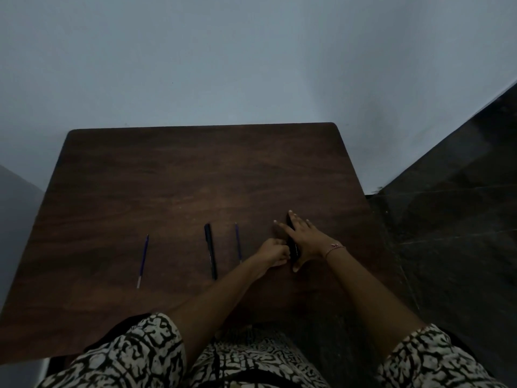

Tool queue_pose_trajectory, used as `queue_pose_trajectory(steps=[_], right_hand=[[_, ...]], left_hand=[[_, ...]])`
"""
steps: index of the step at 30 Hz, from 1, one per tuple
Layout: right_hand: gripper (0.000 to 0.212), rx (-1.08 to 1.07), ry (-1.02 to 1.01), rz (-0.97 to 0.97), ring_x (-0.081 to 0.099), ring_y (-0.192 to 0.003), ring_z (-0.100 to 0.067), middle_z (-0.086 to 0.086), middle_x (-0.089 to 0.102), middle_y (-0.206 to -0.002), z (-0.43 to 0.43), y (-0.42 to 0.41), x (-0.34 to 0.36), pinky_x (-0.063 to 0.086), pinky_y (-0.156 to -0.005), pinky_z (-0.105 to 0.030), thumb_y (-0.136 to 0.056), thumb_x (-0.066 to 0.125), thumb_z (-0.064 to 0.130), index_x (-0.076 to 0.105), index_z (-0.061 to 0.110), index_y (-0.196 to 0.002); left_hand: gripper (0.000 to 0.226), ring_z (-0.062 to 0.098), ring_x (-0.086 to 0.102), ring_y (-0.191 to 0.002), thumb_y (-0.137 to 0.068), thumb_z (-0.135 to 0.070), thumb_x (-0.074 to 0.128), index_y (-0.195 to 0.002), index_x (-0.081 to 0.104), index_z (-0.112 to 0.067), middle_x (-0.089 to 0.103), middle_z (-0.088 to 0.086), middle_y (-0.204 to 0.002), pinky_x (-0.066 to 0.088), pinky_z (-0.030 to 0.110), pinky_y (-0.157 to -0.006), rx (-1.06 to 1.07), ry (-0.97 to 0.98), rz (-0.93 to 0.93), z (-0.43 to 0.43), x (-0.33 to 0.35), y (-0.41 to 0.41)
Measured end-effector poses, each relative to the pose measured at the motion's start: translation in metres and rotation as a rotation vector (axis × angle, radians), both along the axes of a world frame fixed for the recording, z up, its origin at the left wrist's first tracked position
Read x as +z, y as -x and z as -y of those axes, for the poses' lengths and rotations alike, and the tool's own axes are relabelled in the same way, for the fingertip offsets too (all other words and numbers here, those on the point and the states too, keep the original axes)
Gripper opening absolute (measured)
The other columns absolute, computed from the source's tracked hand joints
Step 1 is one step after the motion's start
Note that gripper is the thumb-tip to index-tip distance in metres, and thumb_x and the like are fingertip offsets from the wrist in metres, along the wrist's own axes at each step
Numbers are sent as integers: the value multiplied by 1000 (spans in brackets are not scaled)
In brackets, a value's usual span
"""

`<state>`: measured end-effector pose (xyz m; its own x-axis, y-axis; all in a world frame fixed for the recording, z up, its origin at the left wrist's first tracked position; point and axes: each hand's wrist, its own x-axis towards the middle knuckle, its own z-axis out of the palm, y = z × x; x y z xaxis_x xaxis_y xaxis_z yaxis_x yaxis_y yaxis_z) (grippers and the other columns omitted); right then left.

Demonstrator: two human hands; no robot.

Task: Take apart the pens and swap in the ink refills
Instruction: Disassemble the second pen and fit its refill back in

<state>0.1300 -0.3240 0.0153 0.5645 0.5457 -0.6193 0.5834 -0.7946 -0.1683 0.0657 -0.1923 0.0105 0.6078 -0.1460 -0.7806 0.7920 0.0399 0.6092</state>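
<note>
From the head view, a black pen (292, 245) is lying on the right of the counter (167, 177); the right hand (303, 238) is pressing it, fingers spread; the left hand (272, 252) is pinching its near end; light, stiff, slippery, so grip the barrel ends; another pen (210, 251) and two thin, bendable refills (143, 260) (238, 242) are lying leftward.

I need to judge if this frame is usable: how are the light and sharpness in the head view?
Head view: dim and bluish, no glare; the dark pen and the pen under the right hand nearly blend into the brown table; table edges bow from the wide lens; left hand detail is soft.
</note>
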Motion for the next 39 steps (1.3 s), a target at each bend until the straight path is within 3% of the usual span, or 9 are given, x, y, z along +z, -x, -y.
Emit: queue_pose_trajectory(steps=[2, 6, 12, 16, 19, 22, 26, 32, 39], right_hand=[[138, -26, 2, -11, -19, -144, -33, -20, -25, -153, -1, -1, 0, -2, -117, -52, -55, 83, 51, -22, 35, -144], [137, -101, -24, -15, -16, -145, -33, -18, -23, -155, -9, -4, 3, -2, -114, -58, -54, 81, 58, -21, 37, -143], [129, -215, -112, -31, -11, -146, -31, -15, -15, -157, -26, -8, 14, -2, -113, -60, -59, 77, 58, -14, 34, -147], [102, -269, -308, 13, 13, -145, -27, -8, 15, -157, -52, -9, 27, 4, -117, -57, -73, 70, 53, 7, 27, -150], [77, -269, -493, 72, 33, -134, -28, -10, 36, -142, -81, -6, 36, 24, -115, -44, -79, 68, 46, 32, 19, -142], [53, -244, -553, 66, 40, -123, -27, -12, 44, -129, -113, 1, 36, 34, -104, -34, -85, 65, 37, 48, 12, -129], [35, -262, -538, 20, 51, -114, -26, -12, 49, -122, -151, 10, 30, 41, -97, -31, -88, 62, 25, 56, 10, -119], [34, -326, -493, -60, 56, -112, -29, -20, 57, -123, -183, 23, 17, 41, -96, -29, -88, 59, 11, 57, 3, -121], [36, -337, -429, -81, 53, -117, -33, -22, 54, -128, -200, 27, 7, 42, -101, -35, -90, 53, 5, 55, 0, -125]], left_hand=[[29, 14, 59, -88, -89, -1, 47, -117, 54, -6, 60, 19, -122, 49, 23, -75, 35, -5, 15, -4, 2, 0], [45, 16, 63, -84, -91, -2, 45, -136, 40, -1, 64, 18, -110, 51, 23, -77, 178, -17, 65, -17, 7, 3], [32, 12, 63, -69, -92, 2, 45, -124, 50, 1, 64, 7, -81, 52, 20, -62, 365, -112, 166, -39, 14, 6], [20, 19, 65, -78, -90, -1, 52, -109, 61, -1, 68, 14, -94, 55, 29, -69, 427, -381, 190, -64, 10, 11], [18, 26, 66, -96, -85, -6, 61, -102, 67, -2, 70, 15, -101, 54, 35, -86, 442, -626, 182, -88, 5, 16], [18, 27, 64, -101, -81, -10, 67, -98, 68, -4, 70, 15, -103, 50, 33, -90, 456, -760, 167, -108, 4, 22], [25, 30, 62, -104, -78, -16, 72, -101, 66, -6, 64, 16, -112, 49, 34, -87, 437, -836, 91, -126, 5, 32], [40, 28, 61, -103, -74, -20, 77, -107, 59, -6, 60, 14, -114, 54, 37, -84, 313, -827, 10, -138, 4, 42], [35, 28, 64, -99, -73, -17, 77, -103, 62, -6, 65, 14, -109, 54, 34, -72, 222, -825, -26, -144, 6, 42]])
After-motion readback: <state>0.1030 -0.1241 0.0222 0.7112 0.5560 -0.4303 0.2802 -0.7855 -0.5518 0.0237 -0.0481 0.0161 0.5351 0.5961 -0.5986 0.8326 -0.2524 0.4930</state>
